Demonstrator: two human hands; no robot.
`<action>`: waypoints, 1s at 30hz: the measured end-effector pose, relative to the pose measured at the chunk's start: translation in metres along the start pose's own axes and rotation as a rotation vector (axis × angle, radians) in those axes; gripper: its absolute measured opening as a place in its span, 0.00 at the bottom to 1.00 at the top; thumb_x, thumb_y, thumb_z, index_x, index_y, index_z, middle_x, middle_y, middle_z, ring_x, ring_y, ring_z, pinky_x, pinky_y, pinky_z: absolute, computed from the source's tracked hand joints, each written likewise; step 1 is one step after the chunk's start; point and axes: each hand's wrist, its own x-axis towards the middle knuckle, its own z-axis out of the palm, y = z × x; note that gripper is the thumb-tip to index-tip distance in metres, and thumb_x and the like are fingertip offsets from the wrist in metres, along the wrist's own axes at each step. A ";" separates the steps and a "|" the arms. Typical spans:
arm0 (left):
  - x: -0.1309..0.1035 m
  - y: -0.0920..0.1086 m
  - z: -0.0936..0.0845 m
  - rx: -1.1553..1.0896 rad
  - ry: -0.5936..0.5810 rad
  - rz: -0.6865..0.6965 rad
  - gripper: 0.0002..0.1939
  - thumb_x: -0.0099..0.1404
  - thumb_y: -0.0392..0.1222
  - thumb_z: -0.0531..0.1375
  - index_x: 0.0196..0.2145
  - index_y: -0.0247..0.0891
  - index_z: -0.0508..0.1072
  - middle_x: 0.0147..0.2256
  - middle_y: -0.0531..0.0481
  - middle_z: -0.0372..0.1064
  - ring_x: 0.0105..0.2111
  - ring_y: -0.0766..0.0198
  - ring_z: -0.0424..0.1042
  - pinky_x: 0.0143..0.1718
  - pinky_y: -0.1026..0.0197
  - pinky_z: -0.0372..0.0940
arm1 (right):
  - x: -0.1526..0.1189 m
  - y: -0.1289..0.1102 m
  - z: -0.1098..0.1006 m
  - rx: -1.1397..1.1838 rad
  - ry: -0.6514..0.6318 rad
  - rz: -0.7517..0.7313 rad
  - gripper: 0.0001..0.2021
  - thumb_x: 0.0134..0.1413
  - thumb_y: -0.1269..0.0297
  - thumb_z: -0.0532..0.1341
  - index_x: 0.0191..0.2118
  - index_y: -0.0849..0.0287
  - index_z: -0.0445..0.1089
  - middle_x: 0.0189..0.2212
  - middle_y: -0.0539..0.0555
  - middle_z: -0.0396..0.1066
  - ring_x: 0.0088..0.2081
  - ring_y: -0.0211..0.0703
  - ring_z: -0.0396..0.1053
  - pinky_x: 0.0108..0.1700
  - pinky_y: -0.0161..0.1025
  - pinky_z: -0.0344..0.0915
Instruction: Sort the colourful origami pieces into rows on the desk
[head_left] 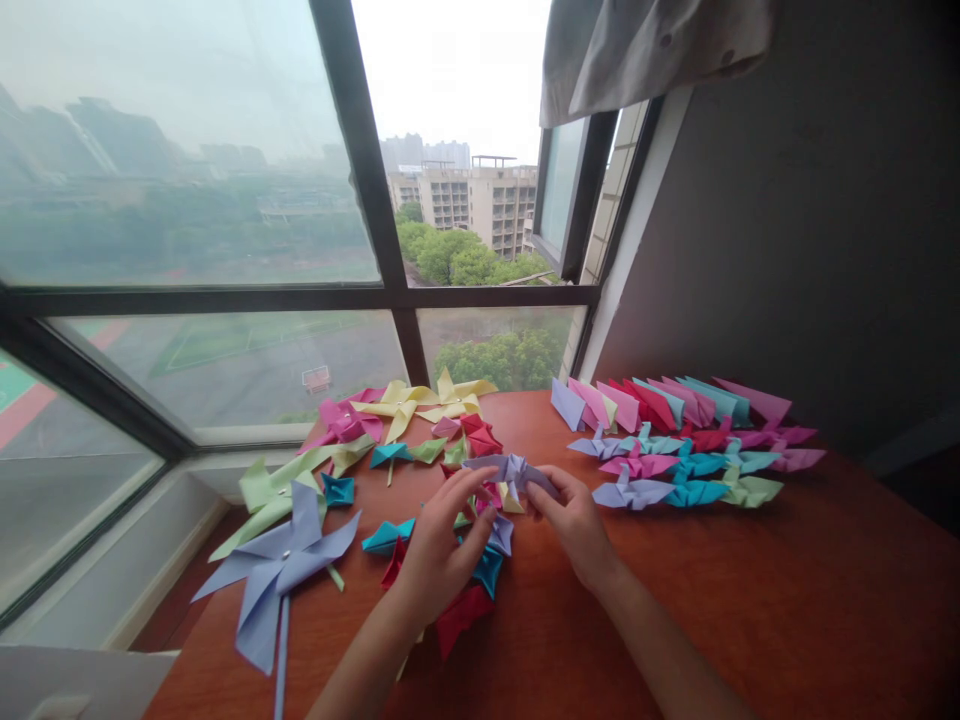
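Above a smooth, reddish-brown bench (720,590), I pinch a creased lilac paper bird (515,470) by one wing in my right grip (574,520), forearm angled inward; my left grip (448,530) curves at its other wing, thumb and fingers parted. Broad-bladed paper pinwheels (262,590) spread leftward; sharp-folded cranes (634,490) line up rightward.

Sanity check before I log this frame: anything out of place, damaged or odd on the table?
Nothing looks spilled or visibly damaged. Only mild oddity: the small folded pieces in the middle lie jumbled, partly hidden by the left hand, while the paper cranes at right sit in neat rows.
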 end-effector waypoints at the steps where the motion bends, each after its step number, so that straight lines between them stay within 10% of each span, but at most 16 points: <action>1: 0.001 -0.001 0.000 -0.021 0.029 -0.020 0.20 0.69 0.39 0.57 0.58 0.42 0.68 0.49 0.42 0.73 0.45 0.57 0.74 0.42 0.58 0.70 | 0.000 0.000 -0.001 -0.036 0.003 -0.018 0.12 0.55 0.55 0.63 0.35 0.61 0.73 0.25 0.50 0.70 0.26 0.37 0.65 0.30 0.34 0.63; 7: 0.006 -0.004 -0.005 0.011 0.144 -0.073 0.20 0.67 0.39 0.59 0.56 0.40 0.68 0.44 0.44 0.74 0.39 0.60 0.74 0.37 0.61 0.68 | -0.006 -0.001 0.000 -0.202 -0.054 -0.128 0.11 0.59 0.59 0.60 0.33 0.60 0.75 0.28 0.51 0.73 0.30 0.40 0.69 0.34 0.34 0.65; 13: 0.009 -0.001 -0.015 0.124 0.011 -0.034 0.07 0.66 0.40 0.59 0.35 0.38 0.77 0.33 0.47 0.76 0.33 0.60 0.73 0.35 0.62 0.66 | -0.005 0.001 -0.001 -0.307 -0.105 -0.236 0.12 0.61 0.58 0.60 0.34 0.59 0.76 0.31 0.54 0.74 0.34 0.42 0.70 0.37 0.36 0.66; 30: 0.007 0.003 -0.011 0.131 -0.081 -0.044 0.07 0.65 0.41 0.59 0.33 0.38 0.77 0.28 0.50 0.74 0.28 0.63 0.70 0.32 0.64 0.63 | -0.004 -0.002 -0.001 -0.250 -0.165 -0.238 0.09 0.58 0.59 0.63 0.36 0.58 0.78 0.34 0.55 0.75 0.37 0.43 0.71 0.38 0.37 0.68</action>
